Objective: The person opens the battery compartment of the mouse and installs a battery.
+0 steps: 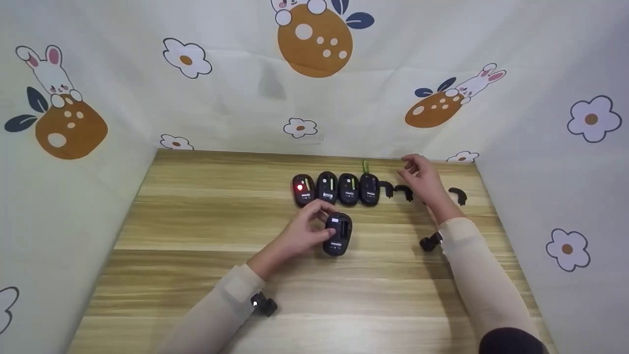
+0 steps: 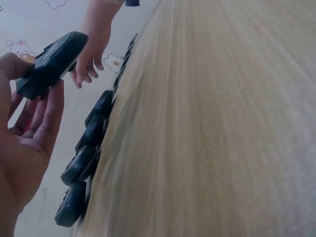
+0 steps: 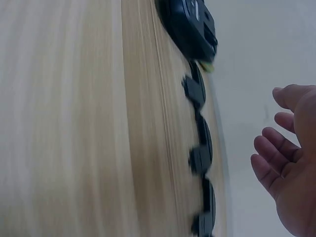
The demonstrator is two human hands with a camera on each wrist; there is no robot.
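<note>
My left hand (image 1: 307, 231) grips a black computer mouse (image 1: 343, 235) by its sides, underside up, with a dark open battery slot. In the left wrist view, the thumb and fingers pinch this mouse (image 2: 52, 64) above the table. The right hand (image 1: 422, 179) hovers over the table's back right, fingers loosely bent and nothing between them. Right below it lie several black curved battery covers (image 1: 404, 192); in the right wrist view the covers (image 3: 201, 159) lie in a line beside the empty hand (image 3: 291, 158).
Several black mice stand side by side, undersides up; the leftmost mouse (image 1: 303, 190) shows a red light. Yellow-green batteries show in three. Behind the rightmost mouse (image 1: 370, 190) lies a green battery (image 1: 365, 166). A patterned cloth (image 1: 236, 108) walls the wooden table (image 1: 196, 211).
</note>
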